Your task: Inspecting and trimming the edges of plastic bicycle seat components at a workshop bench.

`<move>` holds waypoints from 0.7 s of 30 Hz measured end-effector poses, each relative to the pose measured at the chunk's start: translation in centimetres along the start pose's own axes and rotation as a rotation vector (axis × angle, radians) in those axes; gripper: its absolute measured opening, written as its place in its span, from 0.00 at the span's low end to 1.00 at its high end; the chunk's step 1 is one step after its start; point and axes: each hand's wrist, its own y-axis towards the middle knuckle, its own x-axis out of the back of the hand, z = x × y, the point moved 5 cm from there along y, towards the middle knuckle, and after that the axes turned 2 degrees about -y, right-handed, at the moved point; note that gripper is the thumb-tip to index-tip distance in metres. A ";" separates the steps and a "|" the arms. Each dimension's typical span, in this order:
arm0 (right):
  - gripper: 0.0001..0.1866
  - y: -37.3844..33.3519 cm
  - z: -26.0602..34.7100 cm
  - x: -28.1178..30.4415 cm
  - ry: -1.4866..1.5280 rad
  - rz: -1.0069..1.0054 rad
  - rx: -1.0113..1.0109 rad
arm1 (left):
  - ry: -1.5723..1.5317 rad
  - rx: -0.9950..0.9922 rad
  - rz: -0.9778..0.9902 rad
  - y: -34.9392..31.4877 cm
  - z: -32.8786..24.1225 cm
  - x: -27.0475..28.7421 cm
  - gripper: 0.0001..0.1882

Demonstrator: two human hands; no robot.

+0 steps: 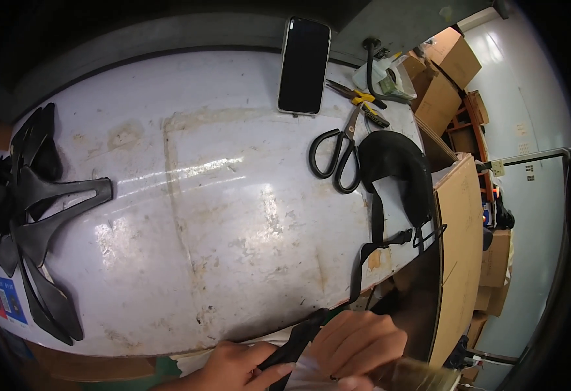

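Observation:
At the near edge of the table, my left hand [236, 366] is closed around a black fabric strip [298, 340], pinched between thumb and fingers. Close beside it on the right, my right hand [357, 342] has its fingers curled; what they hold is hidden. A blurred yellowish-brown object [416, 376] lies by the right hand, too smeared to name. A black strap [357, 277] runs from near the hands up toward a curved black padded piece [399, 163] at the table's right side. White material [197, 362] shows beneath my hands.
Black-handled scissors [343, 153], yellow-handled pliers [357, 95] and a phone [303, 68] lie on the white table [233, 215]. Several black cut pieces [57, 202] are piled at the left. An open cardboard box [458, 254] stands against the right edge.

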 end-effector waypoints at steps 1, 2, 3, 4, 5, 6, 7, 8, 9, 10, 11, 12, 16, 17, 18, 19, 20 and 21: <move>0.09 -0.6 0.2 0.2 -0.009 -0.035 0.015 | -0.104 0.047 0.014 0.0 0.2 0.0 0.12; 0.08 -1.0 0.1 0.1 0.001 -0.071 0.027 | -0.109 0.048 0.008 -0.1 0.5 0.1 0.12; 0.08 -1.5 0.2 -0.3 -0.059 -0.072 0.098 | -0.102 -0.011 0.011 -0.3 0.5 0.0 0.10; 0.08 -2.1 0.3 -0.8 -0.118 -0.073 0.170 | -0.094 -0.069 0.013 -0.4 0.6 0.0 0.11; 0.08 -2.2 0.4 -1.1 -0.184 -0.043 0.150 | -0.099 -0.067 0.004 -0.4 1.1 0.1 0.11; 0.08 -2.2 0.5 -1.5 -0.194 -0.039 0.141 | -0.030 -0.088 0.052 -0.5 1.6 -0.1 0.14; 0.08 -2.0 0.7 -1.9 -0.249 -0.036 0.151 | 0.039 -0.109 0.099 -0.6 1.9 -0.4 0.17; 0.08 -1.7 0.5 -2.3 -0.294 -0.033 0.166 | 0.034 -0.107 0.096 -0.6 2.0 -0.3 0.17; 0.07 -1.3 0.4 -2.5 -0.282 0.035 0.171 | 0.064 -0.144 0.085 -0.5 1.8 -0.1 0.18; 0.07 -1.1 0.4 -2.6 -0.283 0.038 0.167 | 0.094 -0.181 0.075 -0.5 1.7 0.0 0.18; 0.07 -0.9 0.2 -2.9 -0.160 0.091 0.109 | 0.089 -0.182 0.073 -0.4 1.8 0.0 0.18; 0.06 -0.9 0.0 -3.3 -0.039 0.143 0.052 | 0.106 -0.198 0.087 -0.4 1.9 0.0 0.19; 0.07 -1.4 -1.0 -4.1 0.054 0.121 0.076 | 0.082 -0.157 -0.003 -1.0 2.5 0.2 0.17; 0.08 -1.5 -0.7 -3.7 0.063 0.072 0.041 | 0.078 -0.165 -0.001 -0.9 2.4 0.1 0.17; 0.08 -2.0 -0.2 -3.5 0.056 0.074 0.042 | 0.070 -0.174 0.013 -0.7 2.3 0.1 0.15; 0.09 -2.7 0.4 -3.0 0.064 0.026 0.097 | 0.063 -0.183 0.028 -0.5 2.2 0.0 0.14; 0.10 -3.0 1.0 -2.8 0.075 -0.018 0.149 | 0.058 -0.185 0.027 -0.7 2.0 0.1 0.14; 0.11 -3.1 1.6 -2.9 0.006 0.032 0.188 | 0.075 -0.166 0.013 -0.9 1.8 0.2 0.16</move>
